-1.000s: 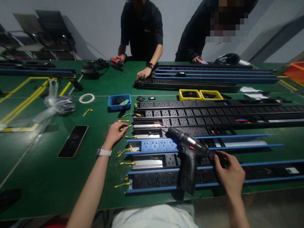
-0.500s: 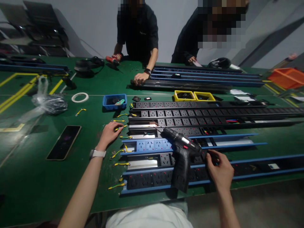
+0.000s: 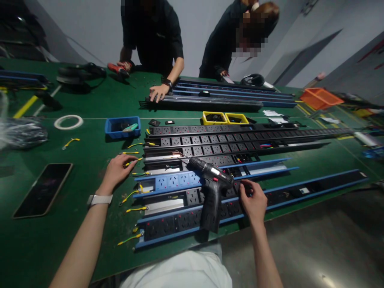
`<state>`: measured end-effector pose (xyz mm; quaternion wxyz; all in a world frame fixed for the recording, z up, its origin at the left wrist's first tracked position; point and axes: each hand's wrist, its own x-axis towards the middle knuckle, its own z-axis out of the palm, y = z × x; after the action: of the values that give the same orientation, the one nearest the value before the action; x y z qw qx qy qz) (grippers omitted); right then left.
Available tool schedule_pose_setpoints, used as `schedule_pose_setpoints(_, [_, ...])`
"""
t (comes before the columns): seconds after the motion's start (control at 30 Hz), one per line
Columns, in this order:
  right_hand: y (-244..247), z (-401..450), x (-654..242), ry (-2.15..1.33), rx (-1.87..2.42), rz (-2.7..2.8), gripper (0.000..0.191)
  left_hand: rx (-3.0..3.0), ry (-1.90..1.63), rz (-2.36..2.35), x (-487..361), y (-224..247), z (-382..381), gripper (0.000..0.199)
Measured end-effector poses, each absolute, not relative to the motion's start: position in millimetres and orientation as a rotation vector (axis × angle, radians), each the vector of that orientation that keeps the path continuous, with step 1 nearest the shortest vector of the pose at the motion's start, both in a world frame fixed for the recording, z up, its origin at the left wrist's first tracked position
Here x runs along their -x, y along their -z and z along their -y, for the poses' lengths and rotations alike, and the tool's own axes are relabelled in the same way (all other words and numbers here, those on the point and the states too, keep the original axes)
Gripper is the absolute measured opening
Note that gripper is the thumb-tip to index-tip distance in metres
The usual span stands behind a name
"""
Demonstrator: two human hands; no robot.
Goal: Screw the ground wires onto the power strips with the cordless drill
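Compared with a second ago my view has swung right, yet both hands have barely moved, so I judge the work paused at the same spot. Far to my left hand's left lies a phone [image 3: 43, 189]. My left hand [image 3: 116, 171] rests on the table [image 3: 90, 132], fingers loosely curled over a yellow-green wire [image 3: 132, 162], pinching it lightly. Between my hands the cordless drill [image 3: 211, 191] lies unheld across the blue power strip [image 3: 240, 212]. My right hand [image 3: 253, 202] sits just right of it, fingers bent on that strip's sockets; whether it grips anything I cannot tell.
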<state>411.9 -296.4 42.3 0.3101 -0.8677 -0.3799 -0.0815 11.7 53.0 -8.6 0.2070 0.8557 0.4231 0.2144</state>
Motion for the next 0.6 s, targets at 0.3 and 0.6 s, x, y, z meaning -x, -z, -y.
schedule_pose_setpoints(0.3, [-45.2, 295.8, -409.9, 0.208, 2.3, 1.018, 0.029, -2.377, -0.612, -1.166, -12.0, 8.3, -53.1, 0.041])
schedule_pose_setpoints(0.6, [-44.1, 295.9, -410.1, 0.21, 2.297, 1.018, 0.029, -2.371, -0.605, -1.177, -12.9, 7.4, -52.9, 0.04])
